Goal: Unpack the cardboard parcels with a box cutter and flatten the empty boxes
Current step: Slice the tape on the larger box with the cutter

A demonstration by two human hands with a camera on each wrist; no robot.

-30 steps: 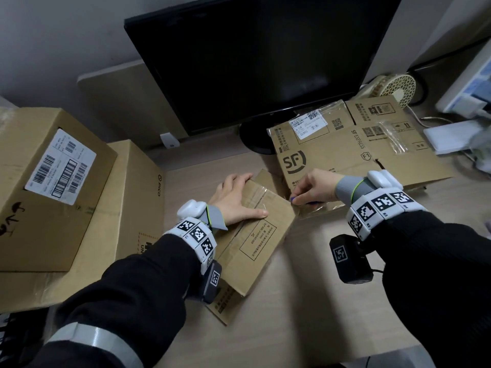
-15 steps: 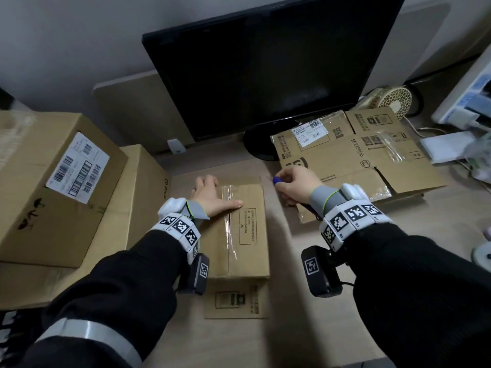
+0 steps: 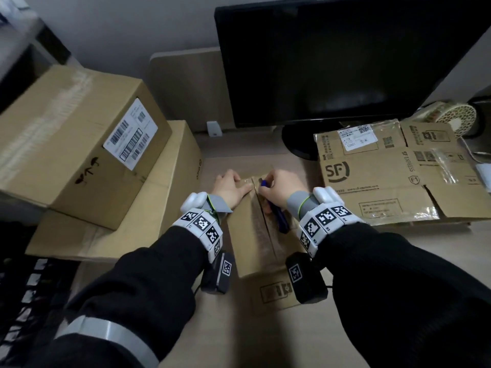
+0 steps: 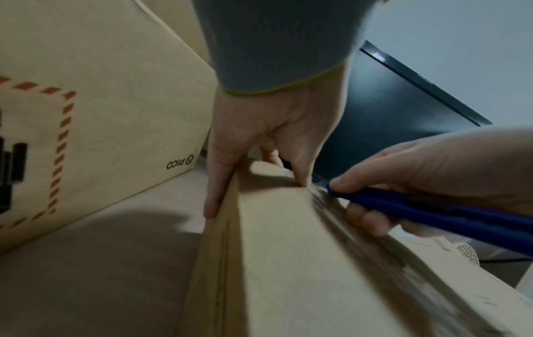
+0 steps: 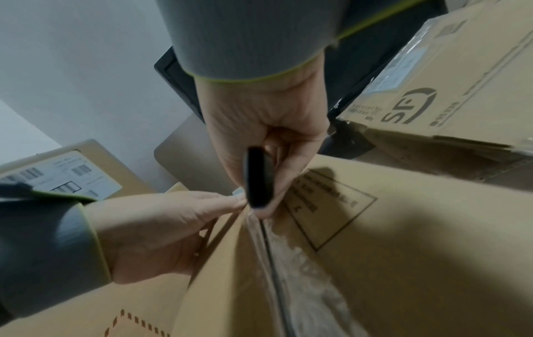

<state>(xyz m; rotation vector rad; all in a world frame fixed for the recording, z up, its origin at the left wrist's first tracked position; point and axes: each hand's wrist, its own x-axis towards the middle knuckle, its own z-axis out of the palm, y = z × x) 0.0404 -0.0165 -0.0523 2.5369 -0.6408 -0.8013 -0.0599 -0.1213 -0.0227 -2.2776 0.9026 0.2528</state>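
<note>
A small cardboard parcel lies lengthwise on the desk between my arms, with a clear-taped seam along its top. My left hand presses on its far left end, thumb on top beside the seam and a straight finger down the left side. My right hand grips a blue box cutter, whose tip sits at the far end of the seam, almost touching the left thumb. The left wrist view shows the cutter slanting down onto the tape. In the right wrist view the cutter points at the seam of the parcel.
A flattened SF box lies to the right, under the black monitor. Two large sealed boxes are stacked on the left. A flat cardboard piece sits under the parcel's near end. A small fan stands at far right.
The parcel has been turned from slanted to lengthwise. My right hand has brought the cutter from the right side onto the far end of the seam, next to my left thumb.
</note>
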